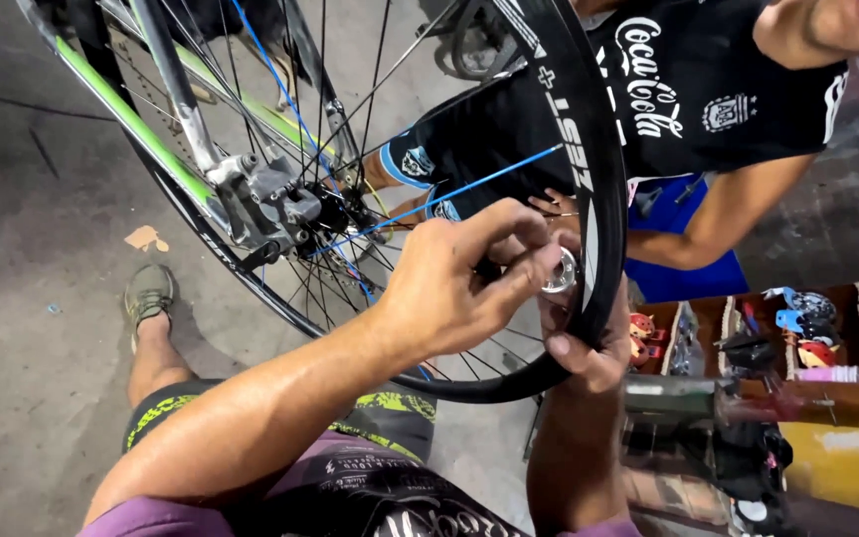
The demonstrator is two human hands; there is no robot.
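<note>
A black bicycle wheel rim (589, 149) with thin spokes, one of them blue (469, 189), fills the middle of the view. My left hand (459, 283) reaches across the spokes and pinches a small round silver tool (560, 270) against the inside of the rim. Just below it, my right hand (589, 348) wraps the lower part of the rim from underneath, thumb on the near side. Whatever the tool sits on is hidden by my fingers.
A grey brake caliper (270, 204) and green-striped fork leg (131, 119) sit at the hub. Another person in a black shirt (708, 89) stands behind the wheel, a hand (557, 206) near the spokes. Shelves with colourful helmets (827, 328) lie at right. My shoe (147, 293) rests on concrete.
</note>
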